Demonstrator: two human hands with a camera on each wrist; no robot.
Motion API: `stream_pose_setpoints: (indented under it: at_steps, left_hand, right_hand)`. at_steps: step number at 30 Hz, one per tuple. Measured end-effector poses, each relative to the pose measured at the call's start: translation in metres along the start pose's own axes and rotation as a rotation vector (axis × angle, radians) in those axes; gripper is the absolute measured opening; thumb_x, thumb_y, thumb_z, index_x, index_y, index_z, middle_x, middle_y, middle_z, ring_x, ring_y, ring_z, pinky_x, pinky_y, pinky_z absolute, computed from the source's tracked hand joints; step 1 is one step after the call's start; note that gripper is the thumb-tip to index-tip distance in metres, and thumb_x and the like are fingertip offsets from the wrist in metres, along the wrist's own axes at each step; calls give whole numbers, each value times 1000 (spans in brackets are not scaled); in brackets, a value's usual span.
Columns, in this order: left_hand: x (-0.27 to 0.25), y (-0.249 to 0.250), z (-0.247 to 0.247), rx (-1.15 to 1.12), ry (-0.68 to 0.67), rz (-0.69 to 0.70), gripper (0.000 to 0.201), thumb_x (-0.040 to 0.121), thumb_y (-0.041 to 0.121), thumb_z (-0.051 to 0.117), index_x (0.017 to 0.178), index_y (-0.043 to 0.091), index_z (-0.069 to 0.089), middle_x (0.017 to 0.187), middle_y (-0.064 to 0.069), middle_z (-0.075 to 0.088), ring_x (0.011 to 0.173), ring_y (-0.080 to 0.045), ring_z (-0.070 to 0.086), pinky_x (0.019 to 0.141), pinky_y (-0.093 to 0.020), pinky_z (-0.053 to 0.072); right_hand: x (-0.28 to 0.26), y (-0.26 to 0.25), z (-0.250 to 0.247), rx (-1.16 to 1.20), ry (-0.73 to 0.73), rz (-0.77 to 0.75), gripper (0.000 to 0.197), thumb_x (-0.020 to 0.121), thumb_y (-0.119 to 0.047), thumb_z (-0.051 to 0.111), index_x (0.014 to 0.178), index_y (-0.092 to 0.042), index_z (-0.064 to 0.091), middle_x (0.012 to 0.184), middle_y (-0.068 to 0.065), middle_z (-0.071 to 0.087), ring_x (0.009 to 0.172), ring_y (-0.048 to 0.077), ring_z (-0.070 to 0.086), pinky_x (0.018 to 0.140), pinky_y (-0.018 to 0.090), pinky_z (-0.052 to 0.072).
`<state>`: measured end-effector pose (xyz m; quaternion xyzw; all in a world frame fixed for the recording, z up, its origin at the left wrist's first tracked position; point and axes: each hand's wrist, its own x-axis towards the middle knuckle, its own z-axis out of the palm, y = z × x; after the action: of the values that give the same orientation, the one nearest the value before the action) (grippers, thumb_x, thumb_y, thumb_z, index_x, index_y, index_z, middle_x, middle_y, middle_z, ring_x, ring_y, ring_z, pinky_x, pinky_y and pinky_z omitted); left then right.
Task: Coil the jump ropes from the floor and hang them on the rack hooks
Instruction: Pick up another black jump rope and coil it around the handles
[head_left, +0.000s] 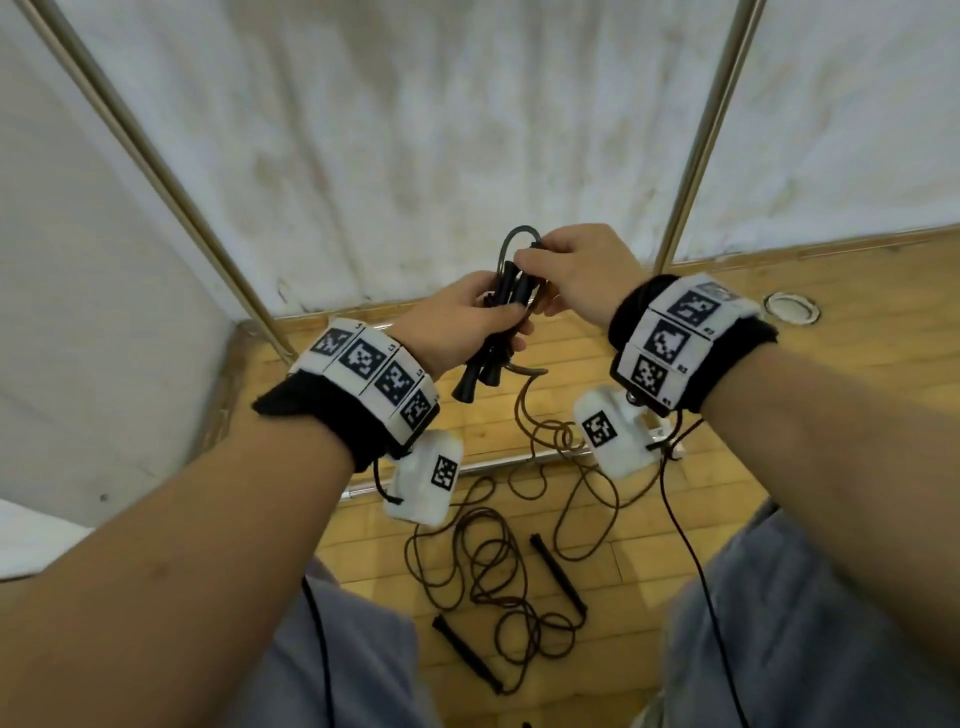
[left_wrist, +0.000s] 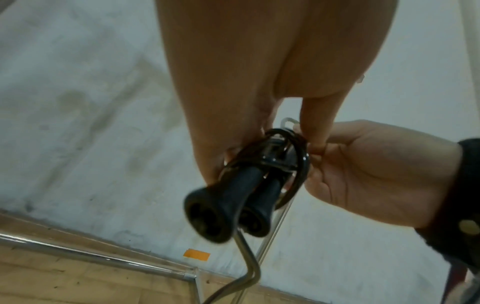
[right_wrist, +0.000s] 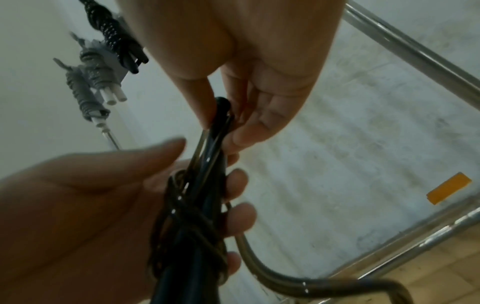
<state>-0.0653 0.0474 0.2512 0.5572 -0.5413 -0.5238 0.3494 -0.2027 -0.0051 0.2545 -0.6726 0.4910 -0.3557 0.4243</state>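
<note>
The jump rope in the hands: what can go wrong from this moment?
1. The tail of the held jump rope hangs down into loose loops near the second rope on the floor; pulling may tangle them.
2. The left hand grips handles and wraps together while the right hand pinches only the top, so the wraps could slip and loosen.

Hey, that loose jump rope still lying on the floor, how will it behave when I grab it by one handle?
The loose jump rope lies in tangled loops, so it is probably floppy and would trail and snag. Its handles look like stiff, round sticks that might roll if nudged. The thin cord suggests it is light.
</note>
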Motion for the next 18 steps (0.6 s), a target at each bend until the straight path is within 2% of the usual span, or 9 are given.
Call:
stream_pose_setpoints:
  at_steps: [3,5,7,9,10,12,14,16,18]
  left_hand:
    - [4,-2,0,-156,24,-113,39,102,32,32,127,6,50,109,-15,66,93,-26,64,73,-39,55]
    - [6,-5,-5,-271,36,-177,39,98,35,39,125,11,51,112,-15,68,96,-28,65,78,-37,50]
    - [6,-11,-12,-125,56,-126,38,87,34,58,121,18,50,104,-9,70,90,-24,67,77,-37,50]
    - [5,-17,-14,95,46,-56,43,83,27,70,121,19,51,90,-8,70,75,-21,67,65,-36,53]
    - [6,-19,-13,148,61,-27,39,83,22,71,118,17,53,81,-8,68,67,-22,64,59,-37,53]
    - [10,-20,-15,157,148,20,28,86,14,66,111,10,56,68,-7,58,56,-21,57,56,-38,52]
    - [10,-12,-24,88,216,49,17,88,11,60,104,13,59,62,-1,52,53,-17,51,56,-35,48]
    - [8,-2,-32,-76,200,102,11,89,6,56,96,14,59,57,5,48,50,-13,45,52,-30,45]
    - [4,6,-38,-178,162,152,8,92,6,54,92,13,58,55,8,45,48,-10,41,49,-24,44]
  right_hand:
    - [4,9,-1,44,66,30,22,90,-21,58,83,-2,67,66,5,64,47,8,57,48,19,48]
    - [7,10,-2,82,103,46,21,90,-21,59,77,-5,65,68,6,65,45,8,58,47,19,48]
    - [9,10,-1,138,120,67,21,89,-22,62,71,-10,63,70,9,67,47,11,60,49,21,49]
    - [6,9,3,204,54,80,19,88,-22,64,72,-11,63,73,11,69,52,16,63,53,25,52]
    - [5,8,5,250,4,69,19,88,-24,64,75,-10,65,75,11,69,55,18,65,56,26,54]
    - [5,6,6,321,-30,40,20,90,-29,61,83,-11,66,84,8,70,66,19,69,64,27,56]
    - [8,9,4,255,-12,44,27,94,-38,51,99,-14,64,100,2,68,87,14,68,82,33,54]
    - [7,16,5,96,-143,54,41,94,-51,41,115,-20,59,116,-4,64,106,11,59,100,41,42]
    - [-1,21,16,53,-373,56,47,92,-57,39,115,-23,60,107,-5,69,104,9,61,103,40,36]
